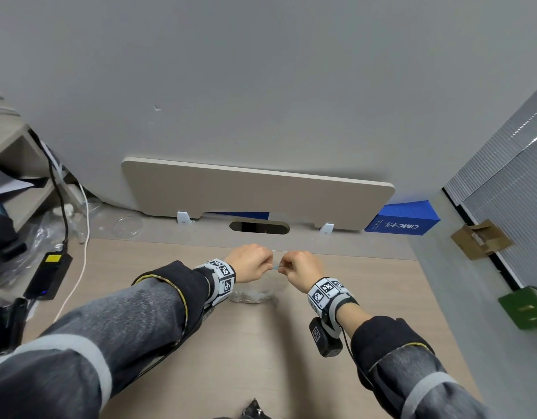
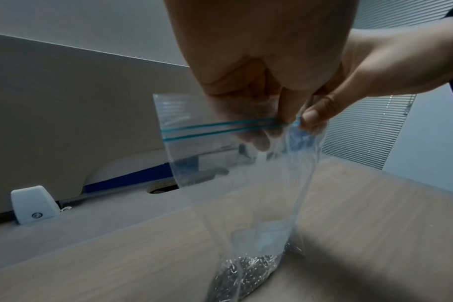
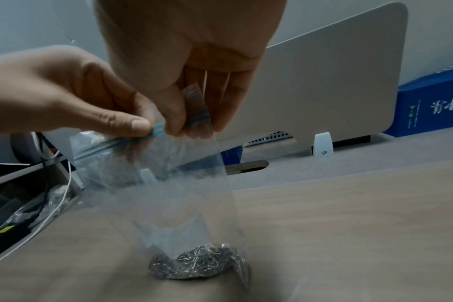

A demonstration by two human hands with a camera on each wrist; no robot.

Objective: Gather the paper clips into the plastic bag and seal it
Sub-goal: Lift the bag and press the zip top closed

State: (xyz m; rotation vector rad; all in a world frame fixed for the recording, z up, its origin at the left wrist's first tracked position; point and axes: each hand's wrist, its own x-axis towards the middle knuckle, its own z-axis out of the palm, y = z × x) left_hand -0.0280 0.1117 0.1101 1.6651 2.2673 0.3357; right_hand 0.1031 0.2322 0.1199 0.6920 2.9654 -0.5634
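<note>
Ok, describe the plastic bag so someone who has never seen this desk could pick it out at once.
Start at the wood-grain desk, in front of the beige divider panel. Near its far edge both hands, left and right, pinch the top of the plastic bag, which hangs down to the desktop. It is clear, with two teal zip lines and a heap of silver paper clips at the bottom.

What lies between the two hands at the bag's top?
A short stretch of the plastic bag's blue zip strip spans between left hand and right hand, seen in the right wrist view.

Looking like an office: sitting at a wood-grain desk (image 1: pixel 261 343) with a beige privacy panel (image 1: pixel 258 195), cable grommet (image 1: pixel 259 227), window blinds (image 1: pixel 503 164) and power adapter (image 1: pixel 49 275).
</note>
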